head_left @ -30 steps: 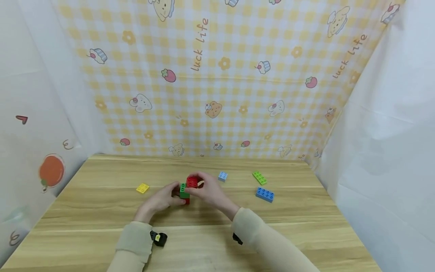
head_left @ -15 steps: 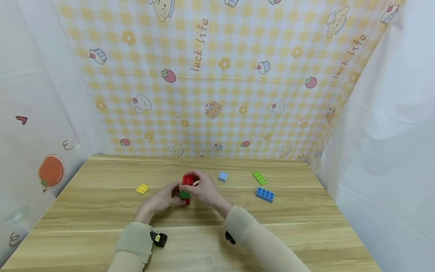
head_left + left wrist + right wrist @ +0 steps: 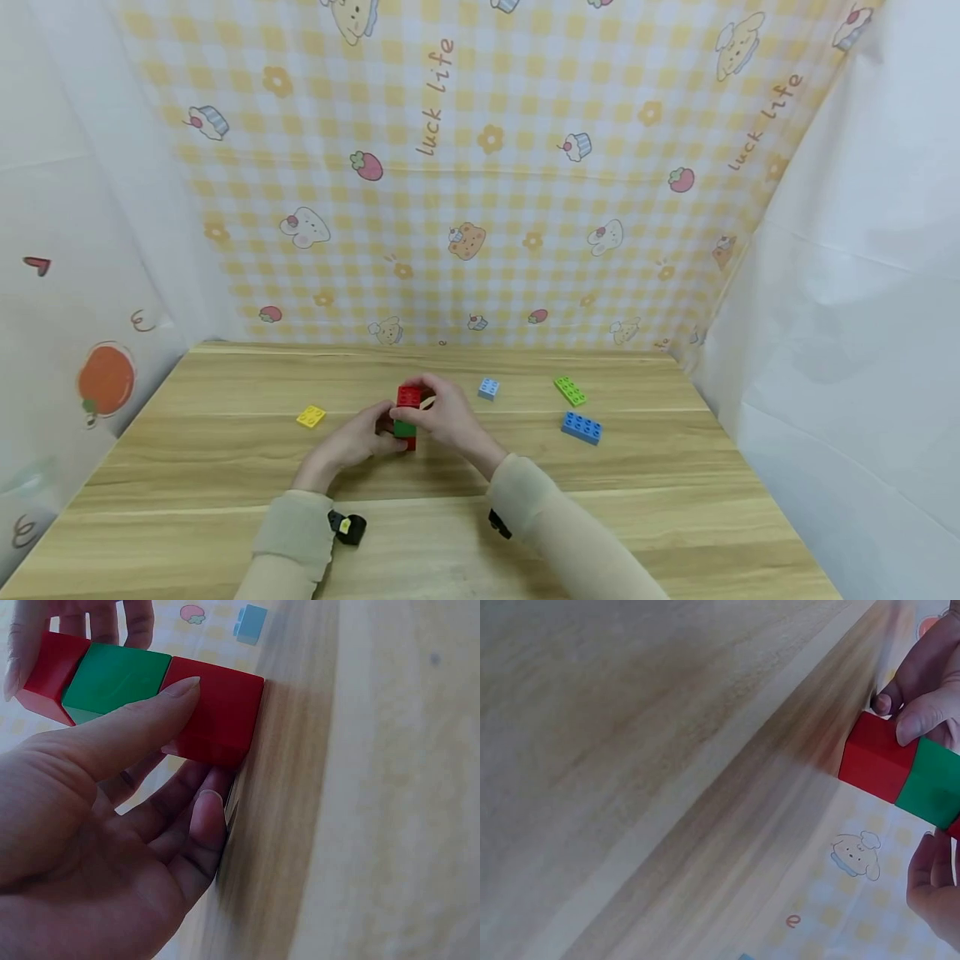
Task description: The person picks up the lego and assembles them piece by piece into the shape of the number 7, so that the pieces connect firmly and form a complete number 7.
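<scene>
Sleeves: left sleeve and right sleeve, both cream, nearest side of the grip.
Wrist devices: left black device by the left cuff, right black device partly hidden at the right cuff.
Table: wooden table, wood grain, under the grip and all around it.
Left hand: left hand grips low on the stack, thumb across the front of the lower red brick, other fingers curled behind.
Right hand: right hand pinches the upper red brick at the top, thumb on the near face, fingers behind.
Stack: in the grip, upright, bottom on the table; red, green, red. Green brick in the middle, touching both reds. Whether the top one is fully pressed down: cannot tell.
Blue brick: blue brick, right of the grip, well apart, studs up.
Yellow piece: yellow piece, flat, left of the grip.
Lime brick: lime brick, right of the grip and farther back, just beyond the blue one.
Light blue brick: light blue brick, small, right of and beyond the grip, near the right hand.
Backdrop: yellow-checked cloth, cartoon prints, behind everything.
</scene>
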Tool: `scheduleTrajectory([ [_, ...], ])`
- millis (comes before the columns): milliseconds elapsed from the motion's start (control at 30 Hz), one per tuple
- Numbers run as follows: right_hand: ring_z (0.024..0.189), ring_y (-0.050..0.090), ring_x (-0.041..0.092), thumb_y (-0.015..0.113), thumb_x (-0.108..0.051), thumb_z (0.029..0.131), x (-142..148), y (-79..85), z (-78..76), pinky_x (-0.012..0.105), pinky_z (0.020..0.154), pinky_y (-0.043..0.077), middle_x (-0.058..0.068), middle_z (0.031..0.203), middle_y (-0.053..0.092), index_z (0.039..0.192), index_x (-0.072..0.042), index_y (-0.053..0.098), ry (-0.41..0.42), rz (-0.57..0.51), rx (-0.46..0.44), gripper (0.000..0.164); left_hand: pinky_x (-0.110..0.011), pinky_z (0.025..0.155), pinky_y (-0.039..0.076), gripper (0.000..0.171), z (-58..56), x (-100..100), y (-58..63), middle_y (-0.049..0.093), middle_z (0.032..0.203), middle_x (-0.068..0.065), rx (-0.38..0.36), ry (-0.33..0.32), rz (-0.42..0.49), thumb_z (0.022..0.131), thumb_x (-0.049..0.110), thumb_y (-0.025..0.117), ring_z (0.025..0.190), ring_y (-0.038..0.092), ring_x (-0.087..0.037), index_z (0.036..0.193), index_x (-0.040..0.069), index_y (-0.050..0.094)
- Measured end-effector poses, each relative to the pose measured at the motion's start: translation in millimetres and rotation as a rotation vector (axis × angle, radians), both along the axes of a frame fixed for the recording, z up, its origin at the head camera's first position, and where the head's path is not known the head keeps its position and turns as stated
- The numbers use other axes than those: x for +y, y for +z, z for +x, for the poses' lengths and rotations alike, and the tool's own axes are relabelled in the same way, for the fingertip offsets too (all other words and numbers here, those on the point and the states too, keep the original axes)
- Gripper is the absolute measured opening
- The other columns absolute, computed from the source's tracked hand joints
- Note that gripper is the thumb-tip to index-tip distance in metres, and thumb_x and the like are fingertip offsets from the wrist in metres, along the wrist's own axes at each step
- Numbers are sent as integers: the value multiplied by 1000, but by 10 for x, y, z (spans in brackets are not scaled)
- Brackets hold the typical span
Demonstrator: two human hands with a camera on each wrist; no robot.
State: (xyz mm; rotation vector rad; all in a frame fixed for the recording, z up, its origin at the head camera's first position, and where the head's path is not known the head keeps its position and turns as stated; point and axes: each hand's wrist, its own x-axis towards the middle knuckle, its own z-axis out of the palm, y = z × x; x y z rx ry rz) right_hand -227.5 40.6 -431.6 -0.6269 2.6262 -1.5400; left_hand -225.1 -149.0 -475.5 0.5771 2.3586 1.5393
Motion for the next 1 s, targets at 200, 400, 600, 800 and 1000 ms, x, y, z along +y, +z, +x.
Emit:
scheduleTrajectory([
  [200,90,60,20,80,-26,83,-6,-43,-7,24,66,50,-8,95,65,115,-15,67,-2,-25,27,36,-51,95,43,43,17,-4,14,63,114,-8,-12,11,-6,87,12,75,107,58,-28,125,2,55],
  [400,87,59,13,80,-27,83,-20,-53,-8,23,65,50,-7,95,66,114,-14,68,-17,-24,32,36,-47,95,43,45,-4,-3,-1,63,114,-9,-7,2,-14,88,14,75,107,58,-26,127,2,55],
  [600,84,58,9,80,-25,83,-28,-61,-9,23,65,50,-7,95,65,113,-14,68,-5,-3,57,35,-44,93,43,49,-29,2,-43,62,115,-8,3,-16,-12,88,16,75,105,57,-24,130,3,54],
  [800,84,57,9,80,-25,83,-44,-103,-2,23,66,49,-6,95,65,114,-14,68,-5,1,60,35,-45,92,42,55,-15,-2,-46,62,116,-10,2,-33,16,88,13,74,102,56,-25,136,0,50],
  [1000,87,57,9,78,-24,85,-67,-128,11,23,71,51,-7,97,64,116,-13,66,-14,-21,83,36,-50,99,38,55,-26,-1,-45,60,122,-10,1,-1,-2,87,16,76,111,53,-27,135,4,52],
])
